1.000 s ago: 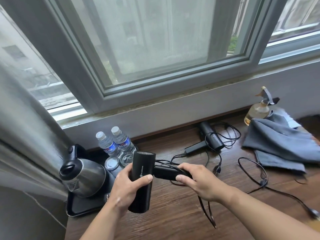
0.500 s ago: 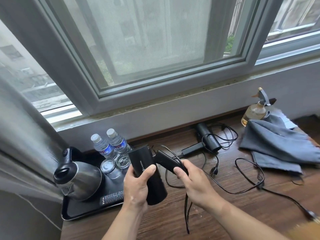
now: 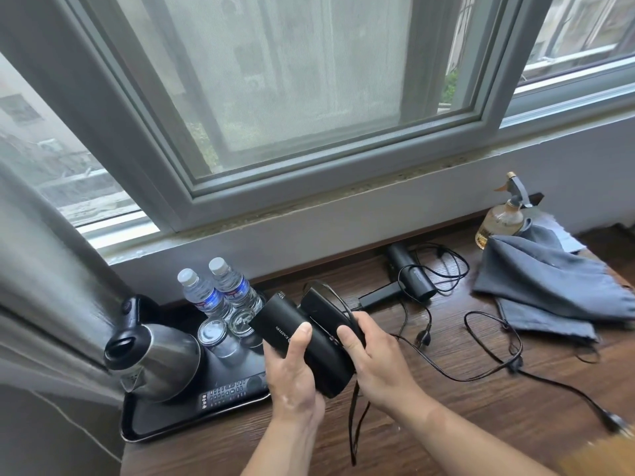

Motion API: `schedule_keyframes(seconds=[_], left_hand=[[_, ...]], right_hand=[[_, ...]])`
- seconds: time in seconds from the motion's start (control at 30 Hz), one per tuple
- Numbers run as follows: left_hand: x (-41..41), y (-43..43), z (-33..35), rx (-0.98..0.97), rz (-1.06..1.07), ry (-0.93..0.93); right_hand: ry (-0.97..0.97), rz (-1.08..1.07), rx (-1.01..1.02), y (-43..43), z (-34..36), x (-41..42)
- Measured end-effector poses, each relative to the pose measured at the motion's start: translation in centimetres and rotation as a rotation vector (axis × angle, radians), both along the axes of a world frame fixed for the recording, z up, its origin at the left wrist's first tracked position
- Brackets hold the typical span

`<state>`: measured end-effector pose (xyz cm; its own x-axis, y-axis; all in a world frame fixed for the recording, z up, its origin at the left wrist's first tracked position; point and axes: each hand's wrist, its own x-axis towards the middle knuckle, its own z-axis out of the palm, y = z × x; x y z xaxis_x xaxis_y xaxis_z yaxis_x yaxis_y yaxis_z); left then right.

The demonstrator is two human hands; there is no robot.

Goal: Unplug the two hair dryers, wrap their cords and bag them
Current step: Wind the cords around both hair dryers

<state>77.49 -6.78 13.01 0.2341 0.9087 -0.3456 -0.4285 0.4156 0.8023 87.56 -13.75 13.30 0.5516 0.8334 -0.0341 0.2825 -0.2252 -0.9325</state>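
L hand (image 3: 295, 362) is wrapped round the dryer (image 3: 292, 333) barrel. R hand (image 3: 376, 359) curls over the handle (image 3: 324, 312), which is part folded in, and the cord (image 3: 353, 424) looks trapped under the fingers. Imo: fold the handle flat first, then loop the cord snug round the body w/o yanking the plug end. 2nd dryer (image 3: 409, 280) lies beyond the R hand, grey bag (image 3: 549, 290) further right.

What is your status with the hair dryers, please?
Left hand grips barrel of held dryer, right hand its folding handle; cord hangs unwrapped. Second dryer lies on desk. Nothing in the way.
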Motion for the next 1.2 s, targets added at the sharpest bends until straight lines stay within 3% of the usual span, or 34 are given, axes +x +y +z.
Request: schedule_keyframes(seconds=[0.13, 0.27, 0.43, 0.57, 0.73, 0.93, 1.2], left_hand=[[-0.8, -0.2, -0.2, -0.063, -0.073, -0.002], [-4.1, 2.8, 0.6, -0.089, -0.283, 0.030], [-7.2, 6.4, 3.0, 0.135, -0.884, 0.445], [-5.9, 5.8, 4.3, 0.330, -1.158, 0.690], [-5.7, 4.1, 2.8, 0.222, -1.041, 0.643], [-5.5, 2.6, 1.5, 0.220, -0.898, 0.580], [-4.5, 1.1, 0.2, 0.276, -0.812, 0.600]], right_hand=[[-0.017, 0.072, -0.005, -0.3, 0.3, 1.6], [-0.077, 0.215, -0.083, -1.0, 0.4, 4.4], [-0.183, 0.424, -0.172, -1.3, 0.7, 6.7], [-0.270, 0.513, -0.164, -0.9, 0.5, 6.4], [-0.355, 0.324, -0.040, -1.4, -0.7, 6.6], [-0.249, 0.088, 0.004, -1.5, 0.1, 5.6], [0.351, -0.046, 0.119, -0.1, 0.7, 1.4]])
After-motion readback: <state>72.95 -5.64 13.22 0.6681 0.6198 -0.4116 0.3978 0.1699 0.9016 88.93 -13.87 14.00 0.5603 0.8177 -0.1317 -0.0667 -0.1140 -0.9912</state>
